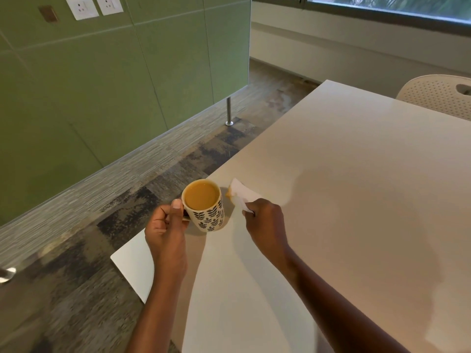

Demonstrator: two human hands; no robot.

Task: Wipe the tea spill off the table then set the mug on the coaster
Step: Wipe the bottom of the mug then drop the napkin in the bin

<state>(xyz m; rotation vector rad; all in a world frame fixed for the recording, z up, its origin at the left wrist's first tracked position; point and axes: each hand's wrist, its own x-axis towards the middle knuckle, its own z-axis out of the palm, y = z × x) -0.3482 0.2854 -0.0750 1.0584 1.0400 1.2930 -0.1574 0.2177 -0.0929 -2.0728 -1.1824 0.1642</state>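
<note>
While the white table fills the right and near side of the view, a green partition stands on the left across a strip of patterned carpet, and a perforated white chair shows at the table's far right corner.

A cream mug with dark leaf prints is at the table's left edge, upright, with its long axis vertical and its mouth facing up. Its handle points to the near left, into the left hand. The mug holds milky tea that reaches close to the rim. Whether its base rests on the tabletop or sits just above it, I cannot tell.

The left hand grips the handle with curled fingers, and its thumb presses up beside the rim.

The right hand, just right of the mug, pinches a crumpled white tissue between curled fingers. The tissue's long axis runs from that hand toward the far left. Its far tip is stained brown and lies low over the table, close beside the mug's right wall.
</note>
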